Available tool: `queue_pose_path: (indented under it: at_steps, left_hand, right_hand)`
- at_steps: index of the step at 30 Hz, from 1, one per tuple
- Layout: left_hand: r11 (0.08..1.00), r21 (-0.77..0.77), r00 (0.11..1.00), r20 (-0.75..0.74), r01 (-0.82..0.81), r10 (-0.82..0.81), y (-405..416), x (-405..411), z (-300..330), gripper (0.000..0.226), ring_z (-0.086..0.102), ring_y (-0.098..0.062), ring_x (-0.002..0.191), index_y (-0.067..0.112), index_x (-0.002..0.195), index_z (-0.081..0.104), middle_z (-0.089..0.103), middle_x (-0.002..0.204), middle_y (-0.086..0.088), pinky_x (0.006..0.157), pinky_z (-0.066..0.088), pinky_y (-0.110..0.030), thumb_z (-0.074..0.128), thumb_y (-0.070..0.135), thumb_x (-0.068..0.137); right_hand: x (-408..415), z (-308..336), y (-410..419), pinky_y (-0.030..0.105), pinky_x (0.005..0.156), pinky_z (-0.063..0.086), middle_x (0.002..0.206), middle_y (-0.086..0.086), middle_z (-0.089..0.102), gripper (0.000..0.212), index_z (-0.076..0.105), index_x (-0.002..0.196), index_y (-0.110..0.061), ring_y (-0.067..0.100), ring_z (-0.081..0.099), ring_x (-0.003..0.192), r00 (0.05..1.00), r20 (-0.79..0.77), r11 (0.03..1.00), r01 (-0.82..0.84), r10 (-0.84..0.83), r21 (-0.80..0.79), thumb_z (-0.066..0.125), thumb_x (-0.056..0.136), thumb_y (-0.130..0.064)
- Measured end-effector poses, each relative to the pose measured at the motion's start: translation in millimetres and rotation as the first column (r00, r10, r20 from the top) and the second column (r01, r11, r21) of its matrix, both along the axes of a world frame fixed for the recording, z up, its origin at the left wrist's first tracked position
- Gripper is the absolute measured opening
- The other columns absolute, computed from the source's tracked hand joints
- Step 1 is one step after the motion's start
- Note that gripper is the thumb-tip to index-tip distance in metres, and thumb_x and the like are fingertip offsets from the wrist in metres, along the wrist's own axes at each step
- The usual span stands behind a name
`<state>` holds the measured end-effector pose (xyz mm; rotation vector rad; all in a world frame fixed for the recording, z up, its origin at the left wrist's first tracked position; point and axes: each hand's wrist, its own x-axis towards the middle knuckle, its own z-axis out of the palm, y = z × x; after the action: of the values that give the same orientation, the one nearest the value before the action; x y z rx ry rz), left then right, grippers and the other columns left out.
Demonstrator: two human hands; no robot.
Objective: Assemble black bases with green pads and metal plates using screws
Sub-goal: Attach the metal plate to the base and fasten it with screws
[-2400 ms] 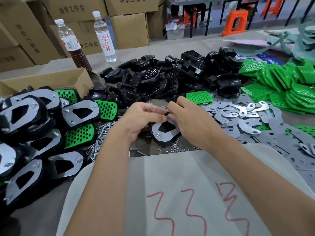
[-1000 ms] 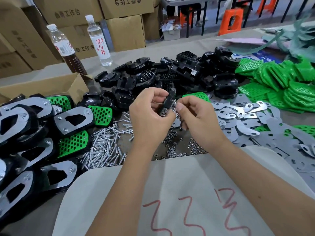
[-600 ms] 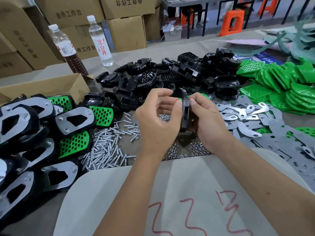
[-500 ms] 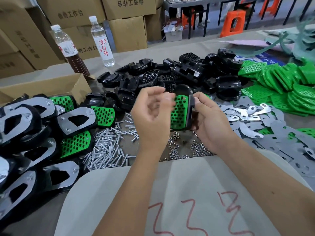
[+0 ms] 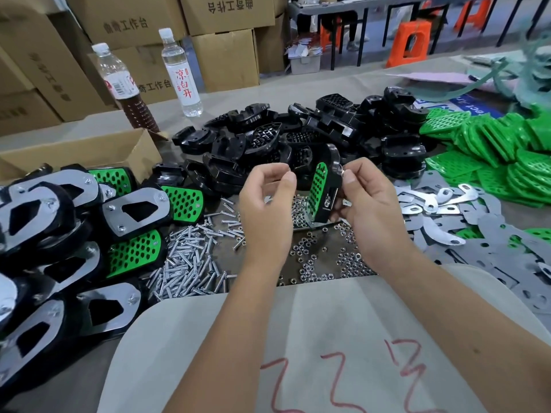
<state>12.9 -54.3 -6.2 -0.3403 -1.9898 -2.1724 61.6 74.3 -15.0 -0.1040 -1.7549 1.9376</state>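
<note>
The right hand (image 5: 366,204) holds one base (image 5: 328,186) on edge above the table, its thumb and fingers curled round the black rim, with a green pad (image 5: 317,189) already seated in the face that is turned toward the left hand (image 5: 265,210). The left hand hovers just beside it, apart from the base, fingers curled with thumb and forefinger drawn together; it may pinch a nut or a screw, but that is too small to tell. A metal plate seems to sit on the far side of the base, mostly hidden. This unit looks partly built, with its fastening probably still to finish. On the left lies a heap of finished units (image 5: 134,210), plates screwed on and pads in place, so a good share of the work is done. Plenty is left: a pile of bare bases (image 5: 268,138) behind the hands, loose pads (image 5: 492,156) at the right, loose plates (image 5: 447,231) near them, and screws (image 5: 190,257) and nuts (image 5: 328,263) strewn on the table below the hands.
</note>
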Motion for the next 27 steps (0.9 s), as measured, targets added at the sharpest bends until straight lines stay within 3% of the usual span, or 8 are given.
queue_pose_path:
  at_steps: [3,5,7,11,16,23,25,27]
  left_hand:
    - [0.986,-0.164,0.983,-0.183,-0.006,-0.025,8,10,-1,0.017,0.07,-0.007,0.089,0.013,0.103,0.074,0.075,0.098,0.003,0.08,0.055,-0.023,0.066,0.023,0.091]
    - [0.97,-0.241,0.958,-0.285,-0.043,-0.028,12,13,-3,0.015,0.071,-0.009,0.089,0.013,0.101,0.074,0.075,0.097,0.005,0.08,0.057,-0.029,0.07,0.022,0.088]
    - [0.954,-0.288,0.939,-0.343,-0.088,-0.017,14,14,-6,0.016,0.07,-0.01,0.089,0.015,0.1,0.074,0.074,0.095,0.008,0.08,0.059,-0.035,0.075,0.019,0.084]
    - [0.904,-0.409,0.94,-0.341,-0.128,-0.021,16,14,-9,0.026,0.066,-0.008,0.093,0.022,0.103,0.069,0.069,0.098,0.012,0.081,0.057,-0.036,0.083,0.022,0.081]
    - [0.929,-0.319,0.965,-0.237,-0.185,0.111,13,10,-8,0.022,0.068,-0.003,0.082,0.031,0.093,0.07,0.072,0.087,0.016,0.079,0.058,-0.035,0.083,0.018,0.081]
    - [0.926,-0.323,0.96,-0.255,-0.195,0.113,13,11,-6,0.018,0.068,-0.006,0.076,0.025,0.093,0.074,0.073,0.086,0.011,0.07,0.059,-0.041,0.083,0.016,0.08]
    - [0.922,-0.34,0.961,-0.26,-0.184,0.095,13,10,-6,0.017,0.068,-0.007,0.075,0.023,0.092,0.075,0.073,0.087,0.01,0.068,0.059,-0.04,0.083,0.017,0.079]
    - [0.92,-0.351,0.96,-0.271,-0.174,0.078,13,11,-3,0.016,0.068,-0.004,0.071,0.022,0.09,0.075,0.073,0.085,0.01,0.065,0.058,-0.032,0.085,0.019,0.079]
  right_hand:
    - [0,-1,0,0.032,0.059,0.049,0.076,0.004,0.051,0.022,0.054,0.089,-0.009,0.014,0.048,0.068,0.996,-0.018,0.982,0.086,-0.085,0.168,0.047,0.109,-0.012]
    - [0,-3,1,0.041,0.066,0.046,0.077,0.002,0.053,0.019,0.056,0.091,-0.009,0.018,0.049,0.072,0.992,-0.024,0.953,0.122,-0.12,0.279,0.049,0.108,-0.012]
    - [0,-4,0,0.042,0.07,0.046,0.078,0.003,0.055,0.019,0.056,0.091,-0.01,0.02,0.05,0.075,0.992,-0.021,0.951,0.129,-0.128,0.281,0.05,0.108,-0.012]
    - [0,-3,-1,0.038,0.074,0.046,0.081,0.006,0.058,0.02,0.058,0.091,-0.01,0.023,0.054,0.078,0.993,-0.009,0.953,0.118,-0.12,0.28,0.047,0.108,-0.008]
    - [3,-3,-4,0.034,0.065,0.047,0.077,0.0,0.062,0.022,0.064,0.092,-0.015,0.018,0.056,0.07,0.986,-0.052,0.902,0.164,-0.157,0.399,0.047,0.106,-0.009]
    - [1,-2,-5,0.018,0.072,0.039,0.087,-0.004,0.059,0.007,0.057,0.094,-0.009,0.011,0.049,0.08,0.952,-0.186,0.668,0.304,-0.244,0.679,0.059,0.1,-0.007]
    - [1,-1,-2,0.02,0.069,0.038,0.089,-0.004,0.056,0.006,0.055,0.097,-0.011,0.012,0.047,0.08,0.956,-0.178,0.629,0.289,-0.235,0.722,0.056,0.102,-0.009]
    - [2,1,2,0.033,0.068,0.043,0.091,-0.003,0.054,0.004,0.053,0.1,-0.016,0.017,0.047,0.079,0.958,-0.181,0.555,0.278,-0.224,0.784,0.05,0.104,-0.016]
